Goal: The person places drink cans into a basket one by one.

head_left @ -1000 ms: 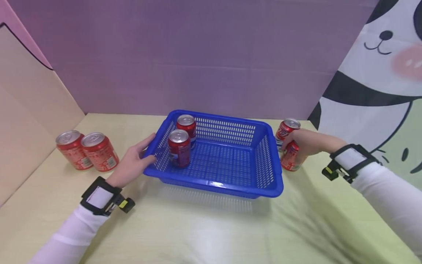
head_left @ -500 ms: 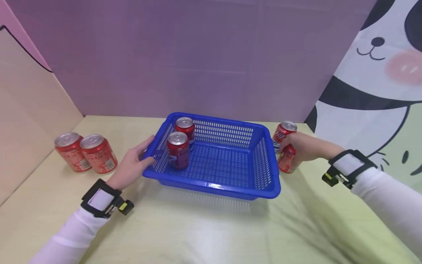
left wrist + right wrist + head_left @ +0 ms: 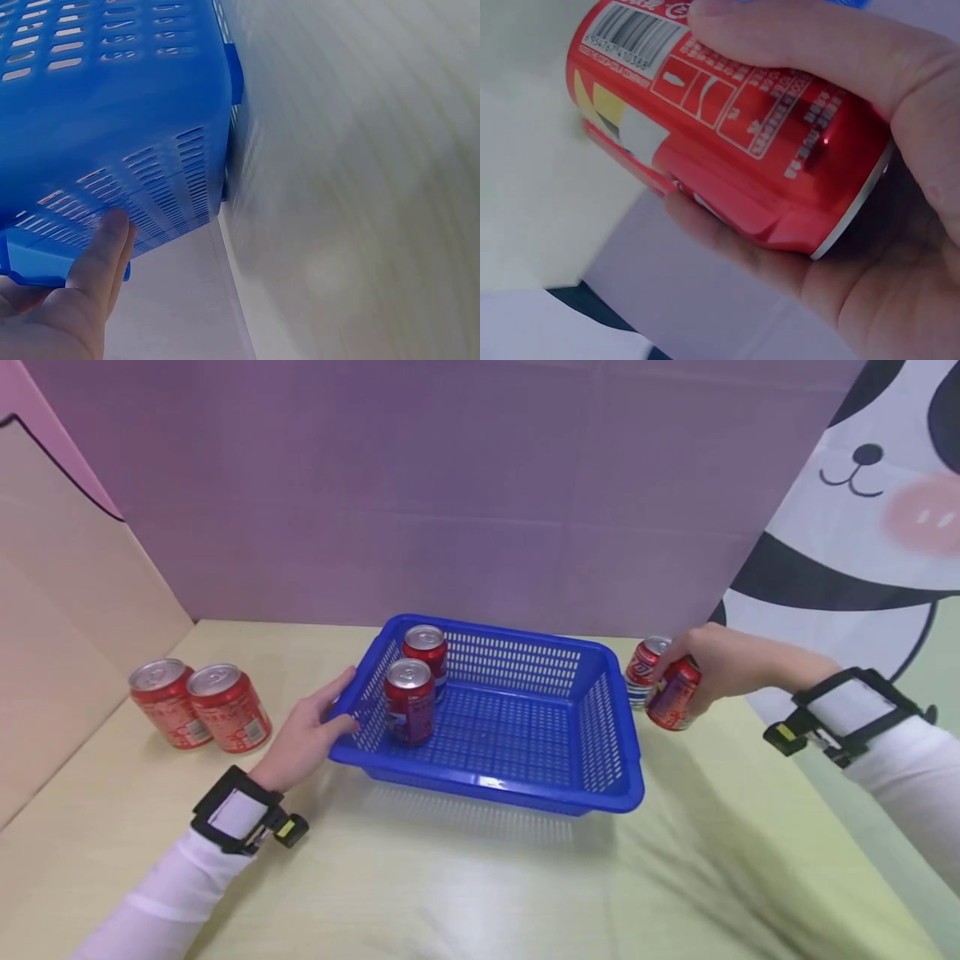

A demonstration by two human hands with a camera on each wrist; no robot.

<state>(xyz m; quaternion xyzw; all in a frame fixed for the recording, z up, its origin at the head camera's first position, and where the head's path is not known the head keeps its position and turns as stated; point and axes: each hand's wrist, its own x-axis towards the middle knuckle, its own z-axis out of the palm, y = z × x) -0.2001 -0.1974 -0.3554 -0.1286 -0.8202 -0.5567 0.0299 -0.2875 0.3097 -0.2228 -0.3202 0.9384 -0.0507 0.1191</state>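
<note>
My left hand [image 3: 306, 735] grips the left rim of a blue plastic basket [image 3: 480, 783], thumb over the rim. In the left wrist view, straight fingers [image 3: 105, 251] lie along the basket's slotted outer wall [image 3: 169, 180]. My right hand [image 3: 723, 660] holds a red soda can [image 3: 673, 695], tilted, to the right of the basket. The right wrist view shows that can [image 3: 735, 127] between thumb and fingers, barcode visible. Another red can [image 3: 642, 672] stands just behind it, partly hidden by the hand. Inside the basket, two red cans [image 3: 409, 703] [image 3: 425, 647] stand upright at the left end.
Two more red cans [image 3: 168, 703] [image 3: 228, 708] stand side by side on the pale wooden table [image 3: 420, 885], left of my left hand. A purple backdrop [image 3: 465, 502] rises behind the table, and a panda-print panel [image 3: 847, 552] borders the right.
My right hand has raised the can off the table, slightly up and to the right, and tilted it. The left hand and the basket stay in place.
</note>
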